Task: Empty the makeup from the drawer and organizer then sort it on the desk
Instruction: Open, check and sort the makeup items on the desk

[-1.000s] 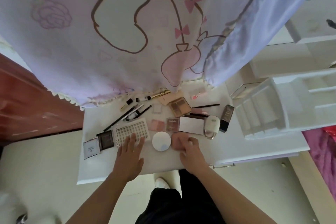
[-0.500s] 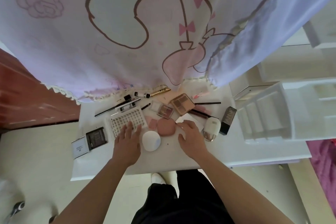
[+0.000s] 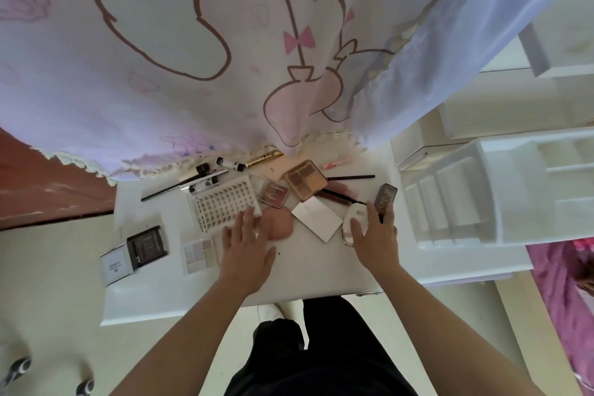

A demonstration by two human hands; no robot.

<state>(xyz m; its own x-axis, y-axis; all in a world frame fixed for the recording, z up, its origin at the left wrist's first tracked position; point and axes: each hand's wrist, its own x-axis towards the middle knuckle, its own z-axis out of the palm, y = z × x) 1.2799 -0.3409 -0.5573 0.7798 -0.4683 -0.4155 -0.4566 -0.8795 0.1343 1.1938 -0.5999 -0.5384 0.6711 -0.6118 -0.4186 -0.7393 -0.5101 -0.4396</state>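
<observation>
Over the last 1 second the right hand [image 3: 374, 236] has left the middle of the pile, where it lay on the flat white rectangular palette [image 3: 316, 219], and gone to the right end. It now rests on the white oval compact [image 3: 355, 219], with its outer fingers touching the dark rectangular case [image 3: 388, 196]. Its fingers are spread and laid flat, and nothing is pinched.

The left hand [image 3: 247, 254] has slid nearer. Its fingers are spread flat, with the tips on the near edge of the white perforated lash tray [image 3: 225, 202], beside the pink sponge [image 3: 283, 228]. A pastel 6-pan palette [image 3: 197, 254] now shows just to its left, though it was not visible before.

All the makeup lies on the white counter [image 3: 321, 270], and the white plastic organizer [image 3: 482, 196] looks bare. So emptying seems finished and the sorting has reached the right-hand items.

The 2 pieces under the right hand lie side by side. Each has its long axis pointing away from the person, and the dark case leans slightly right. The lash tray's long axis runs from near-left to far-right.
</observation>
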